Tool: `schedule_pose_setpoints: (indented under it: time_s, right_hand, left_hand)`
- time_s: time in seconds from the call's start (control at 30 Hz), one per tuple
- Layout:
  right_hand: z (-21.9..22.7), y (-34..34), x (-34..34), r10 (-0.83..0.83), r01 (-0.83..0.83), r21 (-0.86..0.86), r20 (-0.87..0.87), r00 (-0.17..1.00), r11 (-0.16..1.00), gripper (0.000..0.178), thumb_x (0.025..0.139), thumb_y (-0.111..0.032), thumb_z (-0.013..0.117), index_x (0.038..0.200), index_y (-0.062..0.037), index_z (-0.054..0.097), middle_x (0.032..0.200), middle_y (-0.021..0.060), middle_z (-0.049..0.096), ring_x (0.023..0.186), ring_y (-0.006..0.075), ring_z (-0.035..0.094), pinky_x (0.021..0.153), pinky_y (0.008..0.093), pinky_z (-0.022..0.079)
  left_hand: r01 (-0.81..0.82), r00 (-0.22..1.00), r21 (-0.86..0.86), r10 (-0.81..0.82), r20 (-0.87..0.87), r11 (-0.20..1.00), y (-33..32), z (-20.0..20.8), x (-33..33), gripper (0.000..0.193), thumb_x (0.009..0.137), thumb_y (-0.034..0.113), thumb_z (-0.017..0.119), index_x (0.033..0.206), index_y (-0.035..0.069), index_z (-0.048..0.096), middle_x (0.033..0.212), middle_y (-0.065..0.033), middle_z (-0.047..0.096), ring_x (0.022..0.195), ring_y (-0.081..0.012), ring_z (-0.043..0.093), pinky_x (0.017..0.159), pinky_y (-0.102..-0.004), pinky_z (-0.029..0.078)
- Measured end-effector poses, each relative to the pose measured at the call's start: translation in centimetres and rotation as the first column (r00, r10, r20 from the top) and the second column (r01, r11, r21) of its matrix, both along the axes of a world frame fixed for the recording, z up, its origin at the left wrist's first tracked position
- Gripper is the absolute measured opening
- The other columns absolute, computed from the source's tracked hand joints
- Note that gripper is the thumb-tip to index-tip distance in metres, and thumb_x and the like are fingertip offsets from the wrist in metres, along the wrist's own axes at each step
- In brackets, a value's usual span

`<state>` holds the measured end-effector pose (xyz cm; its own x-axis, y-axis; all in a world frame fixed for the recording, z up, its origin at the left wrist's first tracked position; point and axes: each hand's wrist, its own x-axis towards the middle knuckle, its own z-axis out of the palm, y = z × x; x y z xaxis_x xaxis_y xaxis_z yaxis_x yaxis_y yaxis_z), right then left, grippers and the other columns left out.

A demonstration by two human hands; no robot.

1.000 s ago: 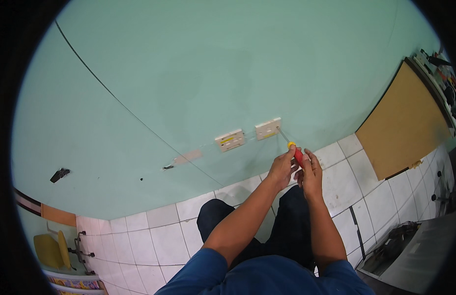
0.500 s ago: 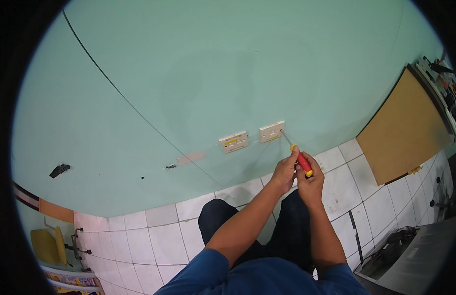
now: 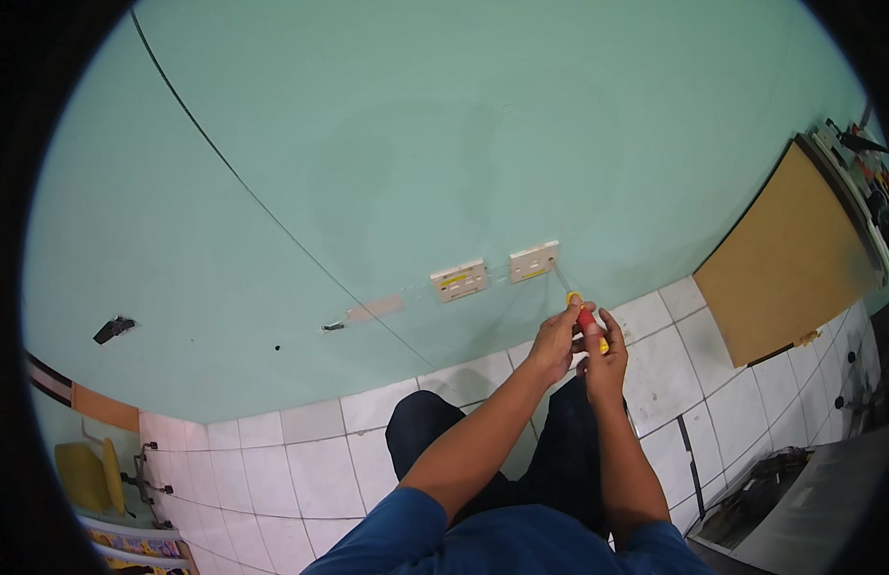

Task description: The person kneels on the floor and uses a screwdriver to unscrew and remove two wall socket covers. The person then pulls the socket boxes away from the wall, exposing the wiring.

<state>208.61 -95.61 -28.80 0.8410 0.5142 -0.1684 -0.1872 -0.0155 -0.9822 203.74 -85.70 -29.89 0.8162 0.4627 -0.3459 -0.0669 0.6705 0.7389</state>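
Screwdriver (image 3: 585, 317) and white wall plate (image 3: 531, 259) meet at the plate's three o'clock end, the thin shaft running down from there towards five o'clock. From where I stand, the tip looks to be at the same spot as half a second ago; what changes is the grip. The right hand (image 3: 607, 364) loosens: its fingers, wrapped closely about the handle a moment back, now stand wider, the index lifting off towards one o'clock while the thumb lies across the red and yellow handle. How firmly that hand holds, I cannot tell. The left hand (image 3: 558, 340) keeps its fingers narrow around the front of the handle, by the yellow collar, steadying it. I read this as a fresh grip between turns, with the work at that end of the plate going on rather than finished. Whatever sits under the tip is too small for me to make out.

A second plate (image 3: 459, 281), with a yellow strip, sits just below nine o'clock of the first on the same green wall (image 3: 607, 144). Taking the hands as the clock's centre, a brown board (image 3: 785, 259) stands at two, and a yellowish chair (image 3: 85, 476) between eight and nine.
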Motion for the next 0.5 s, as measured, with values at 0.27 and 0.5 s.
schedule_pose_setpoints:
  time_s: [0.27,0.5]
  right_hand:
    - [0.1,0.3,-0.5,0.065,-0.041,-0.053,0.600,0.797,0.998,0.036,0.096,-0.006,0.064,0.130,0.0028,0.062,0.104,0.0122,0.066,0.096,0.0219,0.063,0.091,0.0328,0.051]
    - [-0.6,1.0,-0.1,0.145,-0.106,0.152,-0.276,0.950,0.983,0.041,0.088,-0.001,0.071,0.128,0.0012,0.064,0.102,0.0099,0.066,0.091,0.0197,0.065,0.086,0.0315,0.052]
  left_hand:
    - [-0.055,0.992,0.129,0.069,-0.102,0.990,0.2,-0.8,0.3,0.064,0.103,0.060,0.045,0.128,0.004,0.059,0.111,-0.0064,0.063,0.097,-0.0174,0.059,0.074,-0.0317,0.050]
    - [-0.012,0.999,-0.133,0.016,0.031,0.991,0.9,-1.1,-1.4,0.052,0.101,0.051,0.057,0.122,0.004,0.063,0.104,-0.0053,0.063,0.097,-0.0146,0.058,0.087,-0.0332,0.047]
